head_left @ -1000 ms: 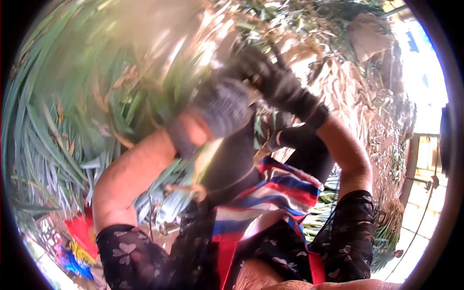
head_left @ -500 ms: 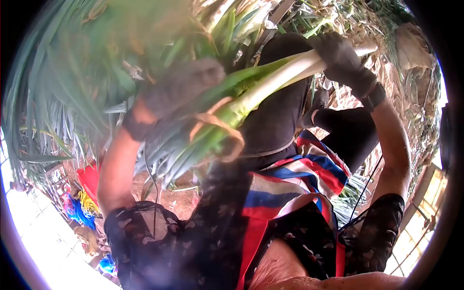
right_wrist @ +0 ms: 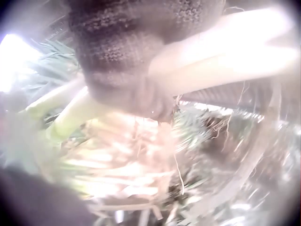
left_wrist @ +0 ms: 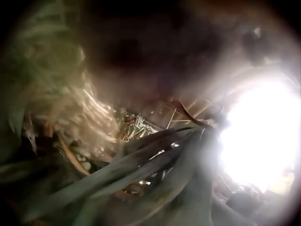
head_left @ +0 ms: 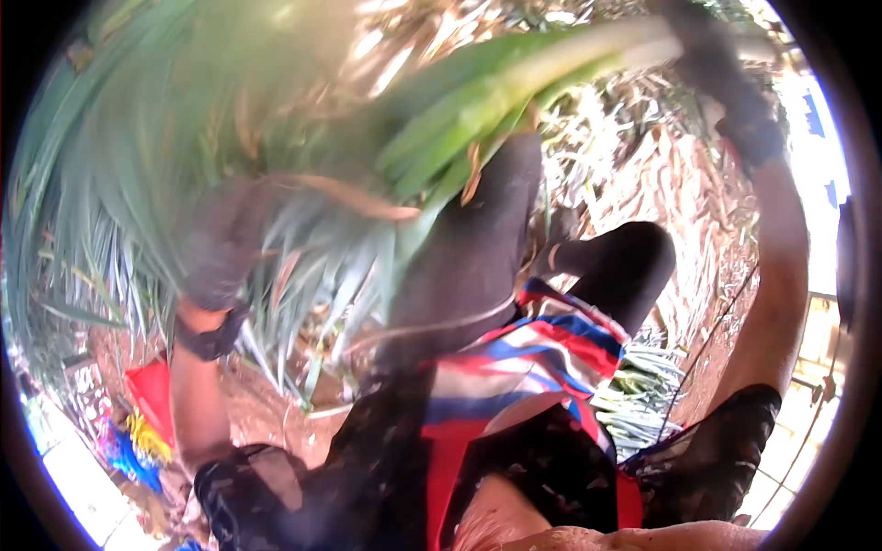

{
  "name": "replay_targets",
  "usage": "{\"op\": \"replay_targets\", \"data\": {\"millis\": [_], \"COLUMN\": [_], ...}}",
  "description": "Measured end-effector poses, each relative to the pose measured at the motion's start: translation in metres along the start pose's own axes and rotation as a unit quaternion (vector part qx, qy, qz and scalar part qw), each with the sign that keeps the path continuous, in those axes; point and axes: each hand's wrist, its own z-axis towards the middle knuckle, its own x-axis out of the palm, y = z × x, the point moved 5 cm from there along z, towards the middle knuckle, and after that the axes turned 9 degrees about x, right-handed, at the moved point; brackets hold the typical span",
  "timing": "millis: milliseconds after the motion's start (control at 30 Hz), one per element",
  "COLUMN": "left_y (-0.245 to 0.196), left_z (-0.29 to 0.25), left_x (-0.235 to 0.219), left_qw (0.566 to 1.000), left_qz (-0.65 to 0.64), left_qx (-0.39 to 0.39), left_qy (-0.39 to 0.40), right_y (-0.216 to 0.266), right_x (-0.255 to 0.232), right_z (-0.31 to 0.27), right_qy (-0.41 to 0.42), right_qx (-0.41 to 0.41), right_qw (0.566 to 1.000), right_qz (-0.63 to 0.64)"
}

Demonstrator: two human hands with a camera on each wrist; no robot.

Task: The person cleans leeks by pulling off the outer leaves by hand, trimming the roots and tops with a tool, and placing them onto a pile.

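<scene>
In the head view my gloved right hand (head_left: 717,78) grips pale leek-like stalks (head_left: 634,44) at the upper right. Close up in the right wrist view, knitted glove fingers (right_wrist: 127,56) curl round two thick white stalks (right_wrist: 211,68). The stalks' green leaves (head_left: 441,119) slant down to the left across the raised dark knee. My gloved left hand (head_left: 225,239) is blurred against long green leaves at the left; its finger pose is unclear. Leaves (left_wrist: 141,169) cross the lower left wrist view beneath a dark blur.
A large heap of long leaves (head_left: 83,202) fills the left side. Dry husks (head_left: 680,202) cover the ground at the right, with more green stalks (head_left: 638,395) beside the striped apron (head_left: 514,367). A red object (head_left: 152,395) lies at lower left.
My right hand has moved up and right with the stalks, which now extend higher. My left hand has moved left and down, away from them.
</scene>
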Motion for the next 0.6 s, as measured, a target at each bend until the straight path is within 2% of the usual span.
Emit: {"op": "replay_targets", "data": {"millis": [67,100,167,267,300,333,367,400,433,467,500,533,600], "left_y": [0.025,0.044,0.075,0.039,0.025,-0.014,-0.045,-0.072,-0.096,-0.122,-0.15,-0.166,-0.206], "left_z": [-0.003,-0.005,-0.006,0.052,0.081,0.122,0.152,0.181,0.208,0.235,0.259,0.281,0.313], "left_x": [-0.014,-0.006,0.018,0.05,0.067,0.067,0.08,0.084,0.094,0.101,0.108,0.126,0.137], "left_qw": [0.996,0.978,0.889,0.958,0.977,0.992,0.98,0.974,0.957,0.934,0.92,0.903,0.862], "left_qz": [0.088,0.139,0.221,0.226,0.12,0.095,0.179,0.143,0.149,0.158,0.195,0.162,0.179], "left_qx": [-0.017,-0.11,-0.296,-0.13,-0.124,-0.06,0.087,0.159,0.219,0.276,0.303,0.353,0.414], "left_qy": [0.028,0.111,0.269,0.12,0.127,0.056,0.005,-0.078,-0.12,-0.163,-0.155,-0.186,-0.232], "right_y": [-0.038,-0.057,-0.094,-0.144,-0.16,-0.175,-0.188,-0.201,-0.211,-0.219,-0.227,-0.232,-0.237], "right_x": [-0.041,-0.063,-0.112,-0.183,-0.205,-0.223,-0.238,-0.252,-0.263,-0.271,-0.277,-0.283,-0.284], "right_z": [0.015,0.018,0.025,0.027,0.024,0.021,0.016,0.011,0.003,-0.007,-0.017,-0.029,-0.049], "right_qy": [-0.036,-0.052,-0.083,-0.113,-0.12,-0.123,-0.123,-0.122,-0.118,-0.114,-0.108,-0.098,-0.074], "right_qx": [0.032,0.046,0.076,0.121,0.138,0.156,0.175,0.194,0.212,0.23,0.245,0.261,0.285], "right_qw": [0.999,0.997,0.993,0.984,0.98,0.976,0.972,0.968,0.965,0.96,0.957,0.953,0.949], "right_qz": [-0.01,-0.021,-0.043,-0.072,-0.079,-0.087,-0.094,-0.099,-0.104,-0.107,-0.11,-0.115,-0.117]}}
